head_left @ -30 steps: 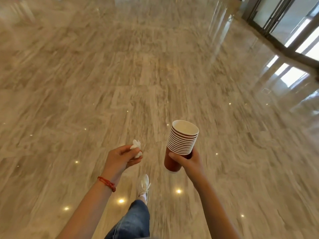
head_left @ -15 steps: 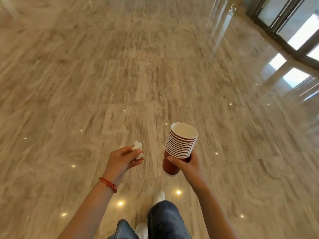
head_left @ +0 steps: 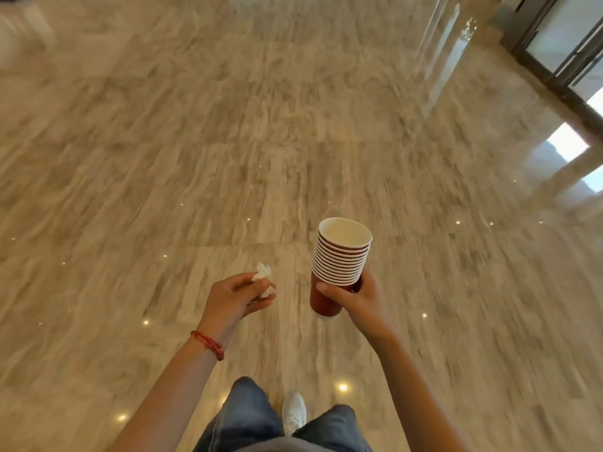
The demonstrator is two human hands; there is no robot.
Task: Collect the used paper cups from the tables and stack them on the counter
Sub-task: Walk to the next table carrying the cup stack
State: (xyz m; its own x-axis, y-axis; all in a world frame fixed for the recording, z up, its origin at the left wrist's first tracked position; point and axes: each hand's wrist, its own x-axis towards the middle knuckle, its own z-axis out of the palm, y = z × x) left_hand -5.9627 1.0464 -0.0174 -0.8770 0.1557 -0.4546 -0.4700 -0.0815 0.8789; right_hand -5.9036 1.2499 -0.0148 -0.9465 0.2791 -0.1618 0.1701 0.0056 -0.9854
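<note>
Mid-frame: our right hand point(head_left: 355, 300) wraps the nested cup stack point(head_left: 341, 256) low, upright for carrying. Our left hand point(head_left: 233, 298) pinches crumpled tissue point(head_left: 264, 277), apart.

A lobby — polished marble floor point(head_left: 228, 141), glass doors point(head_left: 561, 37).

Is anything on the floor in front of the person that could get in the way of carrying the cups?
Nothing visible does. The right hand holds the stack of cups, the left hand pinches a crumpled tissue, and the marble floor ahead shows only reflections. No counter is in view.
</note>
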